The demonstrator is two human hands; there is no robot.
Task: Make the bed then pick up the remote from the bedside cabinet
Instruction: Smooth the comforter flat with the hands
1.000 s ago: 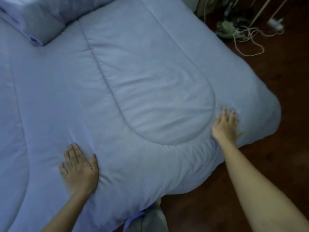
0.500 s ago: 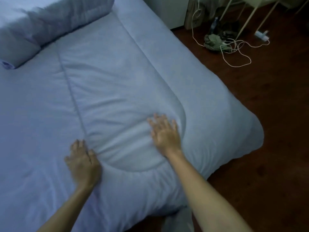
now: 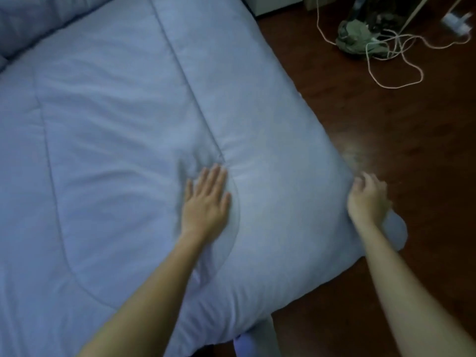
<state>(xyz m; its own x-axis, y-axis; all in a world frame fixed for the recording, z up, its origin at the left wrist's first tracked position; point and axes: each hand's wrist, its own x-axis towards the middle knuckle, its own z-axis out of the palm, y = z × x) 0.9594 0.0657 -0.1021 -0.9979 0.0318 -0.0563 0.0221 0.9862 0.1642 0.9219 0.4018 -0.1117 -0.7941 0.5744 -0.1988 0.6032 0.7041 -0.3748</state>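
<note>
A light blue quilted duvet [image 3: 116, 124] covers the bed and fills most of the head view. My left hand [image 3: 206, 199] lies flat on it with straight fingers, pressing beside a stitched seam near the bed's foot. At the duvet's right corner my right hand [image 3: 368, 199] has its fingers curled over the edge and grips the fabric, and the corner bulges out below the wrist. A pillow [image 3: 28, 19] lies at the top left. Neither the remote nor the bedside cabinet top is in view.
Dark wooden floor [image 3: 386, 150] runs along the bed's right side. White cables [image 3: 396, 65] and a green bundle [image 3: 358, 37] lie on it at the top right. A white piece of furniture [image 3: 273, 3] stands at the top edge.
My right hand left the middle of the duvet and went right to its corner edge, curling onto it. My left hand slid right across the duvet, still flat.
</note>
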